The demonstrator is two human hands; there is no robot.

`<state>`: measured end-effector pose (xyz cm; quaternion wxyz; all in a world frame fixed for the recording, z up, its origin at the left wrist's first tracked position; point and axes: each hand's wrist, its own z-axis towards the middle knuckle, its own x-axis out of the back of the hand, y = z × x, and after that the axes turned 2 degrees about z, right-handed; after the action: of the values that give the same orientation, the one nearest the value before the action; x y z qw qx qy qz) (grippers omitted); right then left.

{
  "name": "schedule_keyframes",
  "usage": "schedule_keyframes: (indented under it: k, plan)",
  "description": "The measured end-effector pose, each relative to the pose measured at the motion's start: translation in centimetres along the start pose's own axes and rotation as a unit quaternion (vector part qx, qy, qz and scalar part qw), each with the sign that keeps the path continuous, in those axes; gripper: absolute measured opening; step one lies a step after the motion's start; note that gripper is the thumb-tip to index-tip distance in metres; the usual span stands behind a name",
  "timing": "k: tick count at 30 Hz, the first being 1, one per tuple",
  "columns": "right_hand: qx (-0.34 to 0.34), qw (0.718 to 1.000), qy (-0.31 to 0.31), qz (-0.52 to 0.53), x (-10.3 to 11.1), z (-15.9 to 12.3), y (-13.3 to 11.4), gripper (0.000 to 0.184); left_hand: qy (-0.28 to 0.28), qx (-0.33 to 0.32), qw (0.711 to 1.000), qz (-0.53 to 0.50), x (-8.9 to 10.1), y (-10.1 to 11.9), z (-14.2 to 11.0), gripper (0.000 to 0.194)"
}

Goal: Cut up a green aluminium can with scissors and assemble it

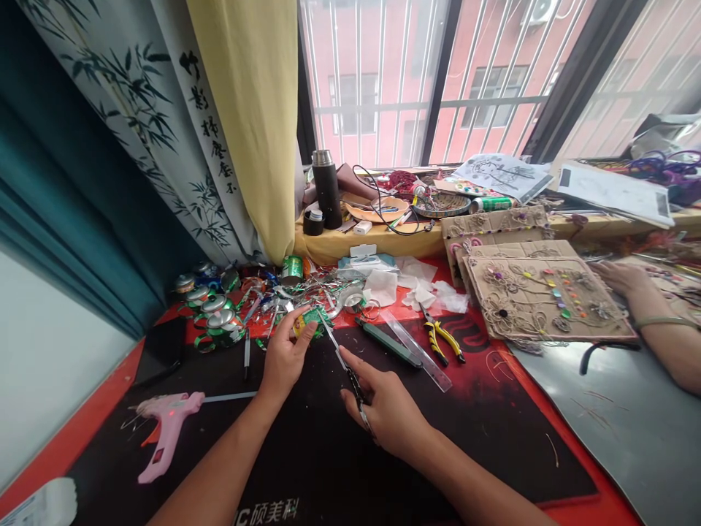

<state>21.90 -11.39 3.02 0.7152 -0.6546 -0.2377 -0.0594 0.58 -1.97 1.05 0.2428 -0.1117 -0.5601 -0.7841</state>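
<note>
- Left hand [285, 359]: the grip is closed, thumb and fingers pinching a green can piece [307, 323].
- Right hand [386, 413]: the grip is clenched on a pair of scissors [349, 374]. The handles are mostly hidden by the fingers, and the blades point up toward the can piece, near it.
- Can piece location: held above a black mat [312, 453], at the near edge of a heap of cut can strips [296, 292].
- Handling, judged: the can piece is likely light and thin, stiff enough to hold shape but easily bent. Cut edges may be sharp. The flat faces look the safest place to hold.
- Count, tools: one pink glue gun [164, 431], one pair of yellow-handled pliers [441, 336], one clear ruler [416, 351], one green-handled tool [386, 342].
- Count, materials: about five can ends [213, 314], exact number unclear; three cardboard panels [548, 296] with twine decoration.
- Nearby: one hand of a second person [616, 277] rests at the far right, beside the panels.
</note>
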Motion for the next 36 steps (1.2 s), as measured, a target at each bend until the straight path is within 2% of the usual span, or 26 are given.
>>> schedule_keyframes:
  k: [4, 6, 9, 11, 15, 20, 25, 31, 36]
  plan:
    - [-0.011, 1.0, -0.004, 0.012, 0.04, -0.09, -0.31, 0.071, 0.018, -0.05, 0.998, 0.03, 0.15, 0.16, 0.16, 0.055]
    - [-0.011, 1.0, -0.005, 0.015, 0.12, -0.07, -0.42, 0.071, 0.019, -0.048, 0.998, 0.021, 0.21, 0.22, 0.25, 0.059]
    - [-0.005, 1.0, -0.004, 0.021, 0.23, -0.02, -0.44, 0.071, 0.009, 0.018, 0.998, -0.06, 0.24, 0.11, 0.47, 0.077]
    - [0.0, 1.0, -0.003, 0.022, 0.28, 0.01, -0.33, 0.071, -0.019, 0.073, 0.987, -0.141, 0.22, -0.08, 0.65, 0.088]
    - [0.012, 1.0, -0.003, 0.018, 0.22, 0.03, 0.04, 0.072, -0.078, 0.126, 0.964, -0.221, 0.09, -0.45, 0.85, 0.085]
    - [0.024, 1.0, 0.001, 0.001, 0.18, 0.1, 0.29, 0.073, -0.056, 0.101, 0.975, -0.192, 0.24, -0.43, 0.76, 0.072]
    - [0.023, 1.0, 0.002, -0.011, 0.29, 0.1, 0.28, 0.074, -0.023, 0.071, 0.99, -0.118, 0.51, -0.01, 0.45, 0.069]
    - [0.021, 1.0, 0.012, -0.005, 0.33, 0.04, 0.09, 0.074, -0.05, 0.071, 0.988, -0.13, -0.12, 0.17, -0.11, 0.074]
    - [0.024, 1.0, 0.007, -0.009, 0.49, 0.19, 0.19, 0.074, -0.055, 0.062, 0.991, -0.102, 0.42, -0.17, 0.17, 0.071]
